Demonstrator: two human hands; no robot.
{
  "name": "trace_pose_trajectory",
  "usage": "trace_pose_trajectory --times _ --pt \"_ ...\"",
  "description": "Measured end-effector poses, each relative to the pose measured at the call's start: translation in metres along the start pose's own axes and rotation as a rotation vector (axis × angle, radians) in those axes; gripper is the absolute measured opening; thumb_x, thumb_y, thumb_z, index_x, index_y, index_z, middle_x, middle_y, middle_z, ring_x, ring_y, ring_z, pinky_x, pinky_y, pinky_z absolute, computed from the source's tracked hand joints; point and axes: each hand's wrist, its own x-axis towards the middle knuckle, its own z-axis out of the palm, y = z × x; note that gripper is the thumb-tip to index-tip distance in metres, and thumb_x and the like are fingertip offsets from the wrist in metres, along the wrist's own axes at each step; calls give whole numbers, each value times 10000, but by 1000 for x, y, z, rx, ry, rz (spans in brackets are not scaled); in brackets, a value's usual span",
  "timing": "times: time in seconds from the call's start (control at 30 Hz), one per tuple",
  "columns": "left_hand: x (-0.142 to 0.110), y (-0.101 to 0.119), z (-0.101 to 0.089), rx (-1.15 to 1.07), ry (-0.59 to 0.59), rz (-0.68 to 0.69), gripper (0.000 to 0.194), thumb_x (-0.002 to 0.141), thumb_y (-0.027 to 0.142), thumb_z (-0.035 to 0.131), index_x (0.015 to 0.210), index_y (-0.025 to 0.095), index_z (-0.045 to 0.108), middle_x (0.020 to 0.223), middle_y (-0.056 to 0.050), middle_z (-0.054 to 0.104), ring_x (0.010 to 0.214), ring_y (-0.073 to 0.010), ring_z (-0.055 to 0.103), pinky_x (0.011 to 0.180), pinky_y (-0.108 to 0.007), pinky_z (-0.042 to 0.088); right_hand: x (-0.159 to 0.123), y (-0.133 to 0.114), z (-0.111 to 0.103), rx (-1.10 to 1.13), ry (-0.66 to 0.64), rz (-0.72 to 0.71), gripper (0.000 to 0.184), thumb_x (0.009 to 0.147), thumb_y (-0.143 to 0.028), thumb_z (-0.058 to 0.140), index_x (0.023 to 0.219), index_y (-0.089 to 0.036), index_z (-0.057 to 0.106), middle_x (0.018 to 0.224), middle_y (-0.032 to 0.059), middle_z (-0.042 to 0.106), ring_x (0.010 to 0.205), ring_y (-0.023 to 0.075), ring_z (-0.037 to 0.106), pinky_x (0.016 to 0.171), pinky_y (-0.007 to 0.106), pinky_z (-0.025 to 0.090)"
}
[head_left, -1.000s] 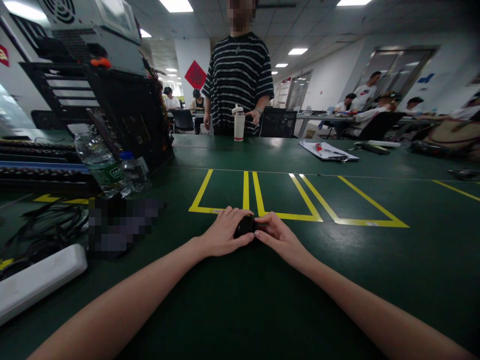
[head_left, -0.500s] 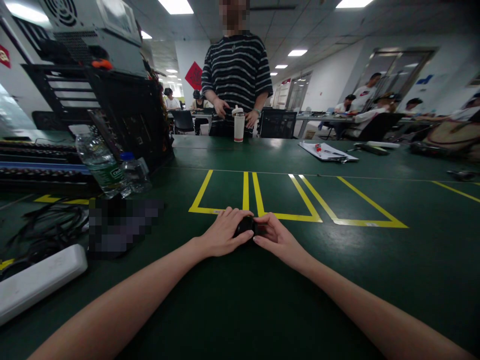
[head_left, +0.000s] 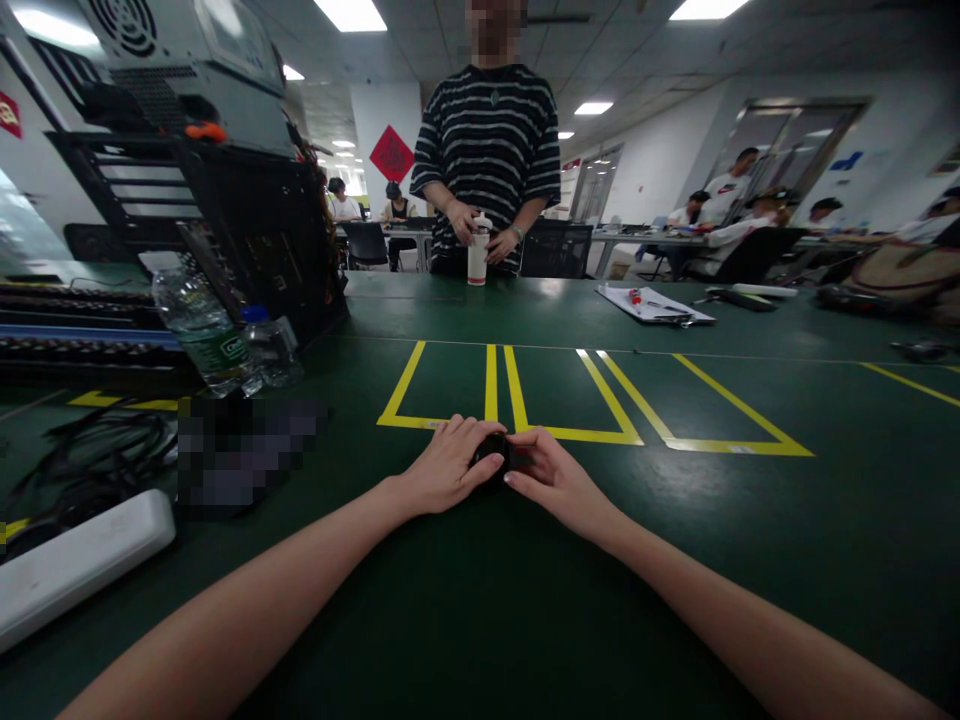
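A small, round black object (head_left: 491, 460) is on or just above the green table, between my two hands; its kind I cannot make out. My left hand (head_left: 452, 467) wraps round its left side, thumb at the front and fingers over the top and far side. From the right, my right hand (head_left: 559, 478) closes on it with thumb and fingertips. Part of the object is covered by my fingers.
Yellow tape outlines (head_left: 577, 434) lie beyond my hands on the green table (head_left: 480, 620). At left are a white power strip (head_left: 82, 565), cables, plastic bottles (head_left: 202, 330) and a computer case. A person (head_left: 491, 150) opposite touches a white cup (head_left: 477, 258); a clipboard (head_left: 654, 303) lies far right.
Both hands stay almost still around the black object. Across the table, the person has shifted to the right and brought their hands to the cup.
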Motion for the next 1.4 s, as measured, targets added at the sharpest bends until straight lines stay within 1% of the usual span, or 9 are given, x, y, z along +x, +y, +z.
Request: trace_pose_trajectory --times 0.07,0.2,0.33,0.43,0.63,0.73,0.97,1.17,1.4 --pt "1 -1 1 8 6 1 310 889 378 302 1148 219 364 1036 -45 484 852 -195 410 744 -335 342 0 1 1 29 2 -5 299 751 -201 577 1013 -227 434 1086 29 489 1034 164 502 913 355 416" --pt "1 -2 3 15 6 -4 310 887 378 311 1146 217 366 1055 -48 478 861 -197 409 749 -337 344 1 4 1 9 34 15 225 785 -246 533 992 -229 447 1003 23 515 948 159 545 846 347 454" --pt "2 -3 2 14 -5 -22 318 888 391 299 1150 223 366 1031 -47 480 858 -197 410 744 -337 350 2 3 0 -54 68 33 272 789 -251 525 1047 -228 441 1059 36 502 987 172 525 875 363 438" --pt "1 -3 2 11 -10 -32 324 888 394 296 1154 225 366 1013 -47 483 862 -199 409 747 -340 350 2 1 0 -82 51 67 288 795 -268 515 1068 -216 441 1070 48 505 989 183 525 880 385 433" --pt "2 -2 2 8 -11 -20 326 882 393 311 1155 224 365 1055 -47 475 861 -199 405 749 -344 348 0 3 0 -1 18 8 309 752 -217 576 1025 -232 431 1079 29 496 1024 176 515 890 366 439" --pt "2 -2 1 2 -8 -19 325 881 393 316 1154 225 365 1059 -45 474 859 -199 405 741 -341 351 0 5 0 9 28 9 256 773 -236 550 1007 -234 444 1046 26 503 992 175 535 860 362 459" --pt "1 -3 2 0 -4 -19 321 886 391 301 1150 221 372 1043 -44 480 852 -195 412 735 -338 354 2 4 0 -90 59 42 301 793 -239 520 1082 -226 432 1098 46 483 1002 177 517 879 377 441" --pt "2 -3 3 27 4 -4 315 883 377 321 1152 220 367 1059 -41 481 860 -198 406 762 -352 342 0 6 1 -17 17 -24 327 755 -196 569 1048 -231 428 1063 31 499 1019 169 516 902 362 428" --pt "2 -3 2 10 -4 -20 323 881 392 309 1149 223 374 1049 -49 483 855 -203 410 744 -347 347 0 4 0 -45 54 2 268 788 -233 524 1044 -234 443 1061 31 502 974 164 537 855 353 461"
